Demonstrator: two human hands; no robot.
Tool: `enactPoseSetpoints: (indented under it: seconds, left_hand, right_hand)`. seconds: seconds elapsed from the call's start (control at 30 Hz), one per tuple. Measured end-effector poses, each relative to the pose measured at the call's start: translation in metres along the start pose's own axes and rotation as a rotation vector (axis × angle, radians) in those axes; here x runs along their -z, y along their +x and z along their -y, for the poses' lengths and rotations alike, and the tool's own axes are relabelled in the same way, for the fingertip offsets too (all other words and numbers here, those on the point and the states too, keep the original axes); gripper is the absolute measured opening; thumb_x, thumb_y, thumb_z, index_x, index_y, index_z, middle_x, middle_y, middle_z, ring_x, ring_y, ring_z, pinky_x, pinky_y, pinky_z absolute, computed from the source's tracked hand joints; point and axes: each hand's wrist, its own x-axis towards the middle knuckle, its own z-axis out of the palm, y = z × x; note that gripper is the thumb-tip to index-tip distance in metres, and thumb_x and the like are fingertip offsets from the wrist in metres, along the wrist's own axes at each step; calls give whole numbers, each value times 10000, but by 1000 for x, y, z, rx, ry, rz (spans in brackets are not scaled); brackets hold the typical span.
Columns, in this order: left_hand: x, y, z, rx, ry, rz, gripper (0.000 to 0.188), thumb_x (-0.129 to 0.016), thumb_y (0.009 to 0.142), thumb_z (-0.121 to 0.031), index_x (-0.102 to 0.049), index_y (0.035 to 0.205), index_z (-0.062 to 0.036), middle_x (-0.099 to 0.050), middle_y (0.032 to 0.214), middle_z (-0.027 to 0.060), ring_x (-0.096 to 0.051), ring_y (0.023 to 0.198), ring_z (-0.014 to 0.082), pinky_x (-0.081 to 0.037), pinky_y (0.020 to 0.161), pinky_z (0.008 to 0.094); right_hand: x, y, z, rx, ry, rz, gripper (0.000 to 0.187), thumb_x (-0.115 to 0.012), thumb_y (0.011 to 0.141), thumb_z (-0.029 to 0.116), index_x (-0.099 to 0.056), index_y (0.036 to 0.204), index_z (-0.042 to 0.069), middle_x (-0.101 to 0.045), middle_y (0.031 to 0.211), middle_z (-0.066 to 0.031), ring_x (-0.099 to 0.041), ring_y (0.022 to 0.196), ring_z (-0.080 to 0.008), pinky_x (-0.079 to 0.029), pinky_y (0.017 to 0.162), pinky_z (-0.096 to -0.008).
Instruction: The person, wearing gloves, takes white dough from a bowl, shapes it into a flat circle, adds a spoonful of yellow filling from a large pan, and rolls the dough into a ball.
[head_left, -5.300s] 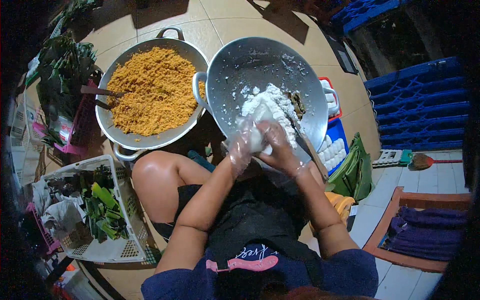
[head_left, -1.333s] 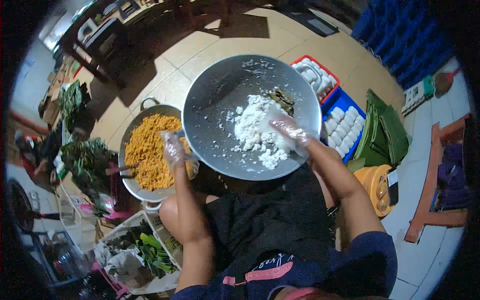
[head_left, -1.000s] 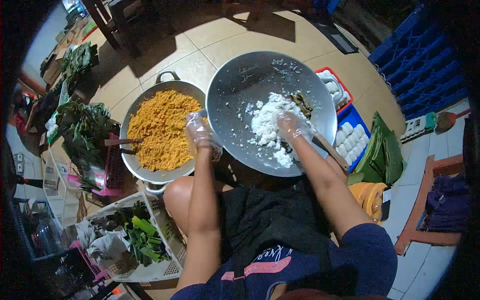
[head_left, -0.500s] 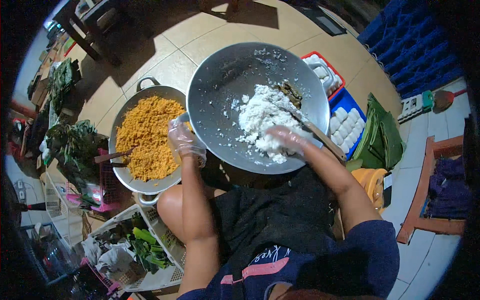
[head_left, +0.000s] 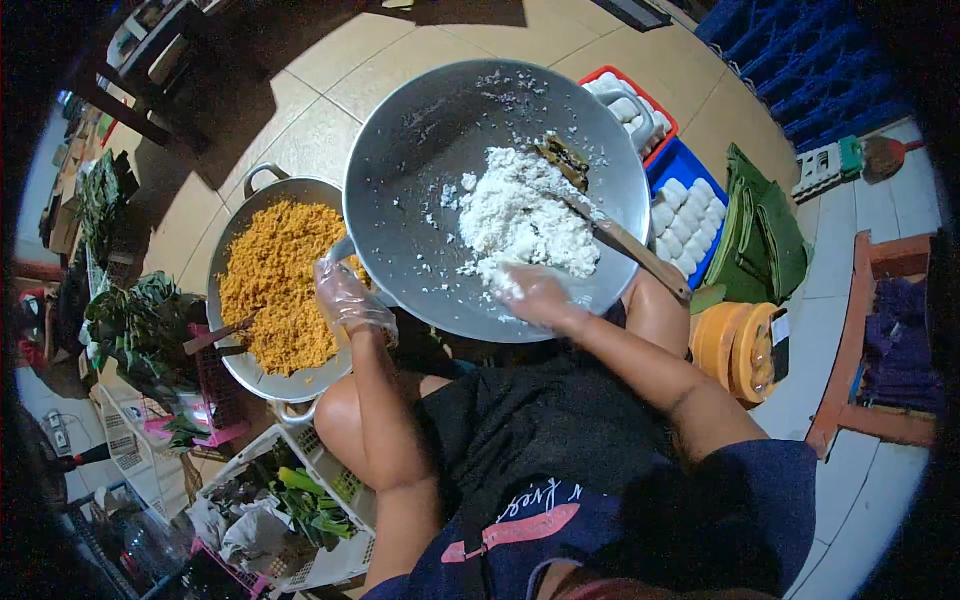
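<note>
A large grey metal wok stands in front of me, holding a mound of white rice-like grains. My left hand, in a clear plastic glove, is closed round the wok's handle at its left side. Inside the wok, my gloved right hand is at the near edge of the white mound. White grains show at its fingertips, and its fingers are blurred. A wooden paddle leans from the mound over the right rim. Beside the mound lies a dark, wilted leaf.
At left, a second pan holds orange grains with a spatula. White rolls fill a blue tray and a red tray at right. Green leaves and an orange container stand nearby. A crate holds greens.
My right hand has moved left along the near edge of the white mound. The left hand stays at the wok handle. The whole view has shifted slightly.
</note>
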Motion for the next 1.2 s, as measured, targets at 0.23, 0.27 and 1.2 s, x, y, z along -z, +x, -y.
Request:
enactPoseSetpoints:
  seconds: [0.23,0.27,1.2]
  left_hand:
    - [-9,6,0,-148,230,-72,224,-412,873,-134,-614,882,-39,-608,779,68,-540,652,162,-449,613,327]
    - [-6,6,-2,-138,132,-44,243,-406,867,-136,-628,875,-37,-589,742,55,-524,632,156,-440,593,325]
    - [-64,-82,45,612,-1192,793,471,-317,953,-402,-453,1252,-64,-555,1178,95,-543,1067,223,-407,969,385]
  right_hand:
    - [2,28,2,169,-140,81,581,-461,851,476,-452,1296,102,-454,1315,-157,-403,1236,-302,-317,1028,-382]
    - [2,25,1,200,-146,88,569,-464,855,473,-471,1274,87,-469,1298,-158,-420,1218,-305,-321,1028,-387]
    - [59,27,96,375,161,-644,529,-521,891,305,-420,1262,-59,-495,1224,-250,-453,1152,-386,-336,988,-394]
